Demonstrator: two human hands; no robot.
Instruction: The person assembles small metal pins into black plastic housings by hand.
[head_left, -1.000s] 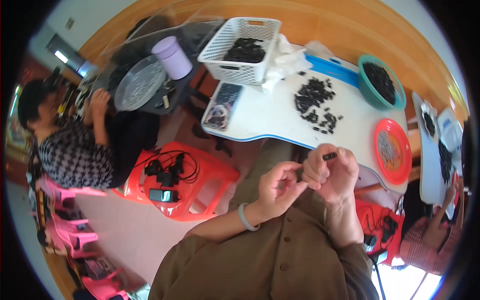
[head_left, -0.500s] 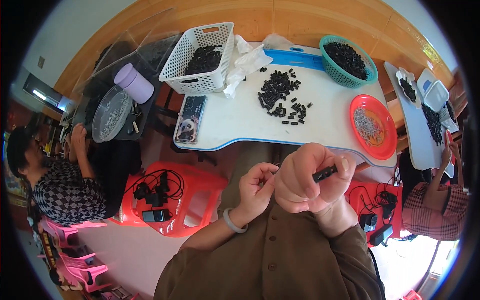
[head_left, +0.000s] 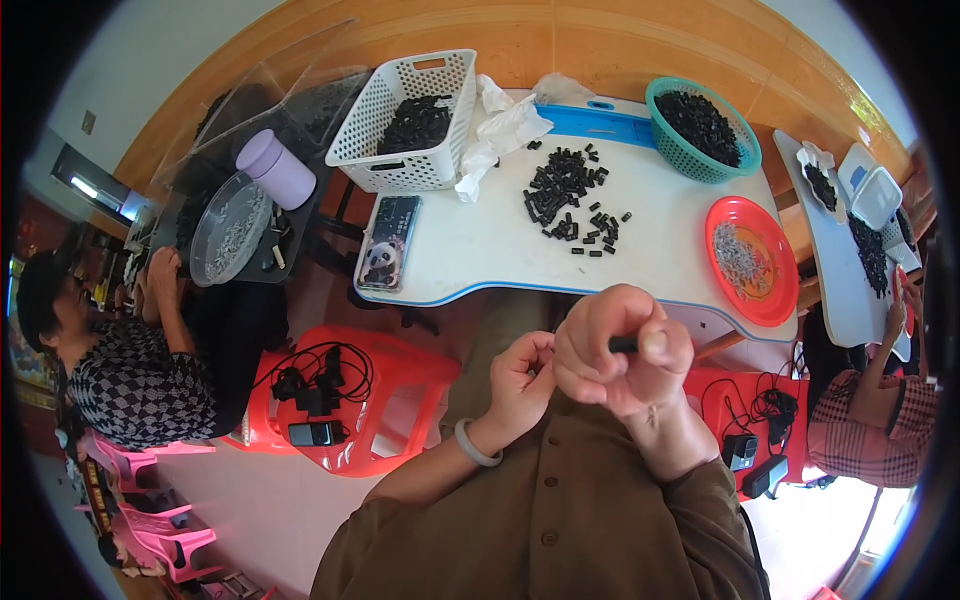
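My right hand [head_left: 628,362] is raised in front of my chest, thumb and curled forefinger closed on a small black plastic tube [head_left: 623,345]; only a bit of it shows. Just beside it, my left hand [head_left: 520,382] has its fingers pinched together, the tips touching or nearly touching the right hand. Whatever the left fingers hold is hidden. Beyond both hands, a loose heap of similar black pieces [head_left: 558,190] lies on the white table [head_left: 470,250]. To its right, a red plate [head_left: 789,262] holds small silvery pieces [head_left: 738,260].
A white basket [head_left: 398,175] and a teal basket [head_left: 685,150], both with black pieces, stand at the back. A phone [head_left: 388,245] lies at the table's left. Red stools [head_left: 400,420] with cables and devices flank me. One person [head_left: 140,360] sits left, another [head_left: 865,420] right.
My right hand has turned and shifted slightly left, so the black tube shows less. My left fingers are closer to the right hand. The view has shifted slightly.
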